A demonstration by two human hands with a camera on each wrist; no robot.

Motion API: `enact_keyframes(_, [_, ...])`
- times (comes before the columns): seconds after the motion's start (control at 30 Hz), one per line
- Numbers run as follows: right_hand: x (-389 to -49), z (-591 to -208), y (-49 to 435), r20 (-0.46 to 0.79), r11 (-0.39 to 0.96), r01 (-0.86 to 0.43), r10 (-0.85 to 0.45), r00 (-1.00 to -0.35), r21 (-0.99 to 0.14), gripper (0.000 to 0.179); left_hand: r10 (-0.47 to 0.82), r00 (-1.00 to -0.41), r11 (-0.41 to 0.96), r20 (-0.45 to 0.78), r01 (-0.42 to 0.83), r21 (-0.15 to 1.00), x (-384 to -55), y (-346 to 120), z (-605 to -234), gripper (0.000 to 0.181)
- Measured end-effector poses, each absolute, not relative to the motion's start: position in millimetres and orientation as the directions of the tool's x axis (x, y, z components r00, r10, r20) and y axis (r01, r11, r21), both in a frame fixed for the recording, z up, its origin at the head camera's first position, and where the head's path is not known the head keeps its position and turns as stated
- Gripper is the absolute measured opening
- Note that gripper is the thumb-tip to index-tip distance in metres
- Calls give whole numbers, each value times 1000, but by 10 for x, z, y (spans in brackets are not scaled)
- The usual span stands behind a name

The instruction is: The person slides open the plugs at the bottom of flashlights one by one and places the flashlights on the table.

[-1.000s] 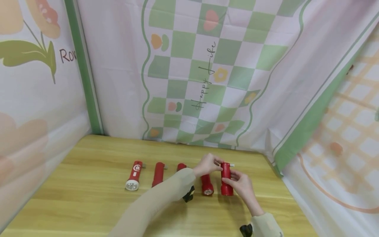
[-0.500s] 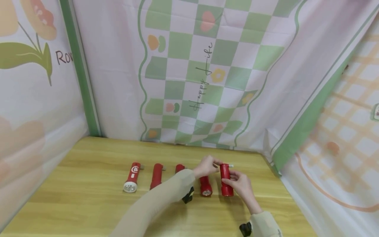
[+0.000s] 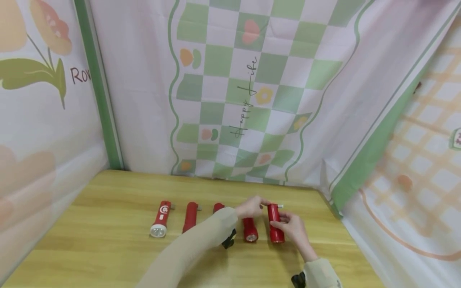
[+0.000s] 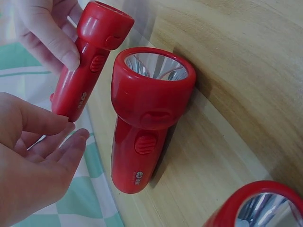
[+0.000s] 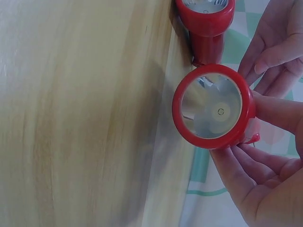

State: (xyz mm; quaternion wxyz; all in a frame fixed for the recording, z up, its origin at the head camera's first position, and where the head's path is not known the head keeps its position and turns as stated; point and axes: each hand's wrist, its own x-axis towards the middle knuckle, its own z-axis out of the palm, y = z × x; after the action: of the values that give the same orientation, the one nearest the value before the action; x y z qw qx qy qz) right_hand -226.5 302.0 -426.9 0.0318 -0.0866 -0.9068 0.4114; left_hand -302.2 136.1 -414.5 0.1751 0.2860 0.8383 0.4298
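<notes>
My right hand grips a red flashlight at the right end of a row, thumb on one side and fingers on the other. In the right wrist view its clear round lens faces the camera. A pale plug sticks out near its tail. My left hand reaches across, fingertips right at that tail end, as the left wrist view shows, with its fingers loosely extended. Just left of the held one lies another red flashlight, lens toward me, its upper part hidden by my left hand in the head view.
Further left on the wooden table lie a red flashlight, one mostly behind my left sleeve, and a red-and-white flashlight. Printed cloth hangs behind and at both sides.
The held flashlight tilts slightly, its tail leaning a little more to the left. Both hands stay nearly in place; the whole view shifts slightly.
</notes>
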Motion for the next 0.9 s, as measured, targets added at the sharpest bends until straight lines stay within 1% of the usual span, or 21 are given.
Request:
enact_keyframes(0.33, [-2273,-4342,3054,-7,662,128,183,-983,-739,48,620,-782,535,-60,366,762,-3048,1456,-4248,56])
enact_keyframes(0.6, [-2293,-4378,3067,-29,646,144,186,-982,-750,48,608,-792,549,-62,363,752,-3041,1501,-4282,56])
enact_keyframes(0.9, [-2314,-4371,3098,-45,667,161,188,-981,-728,44,604,-794,566,-69,367,738,-3031,1544,-4281,55])
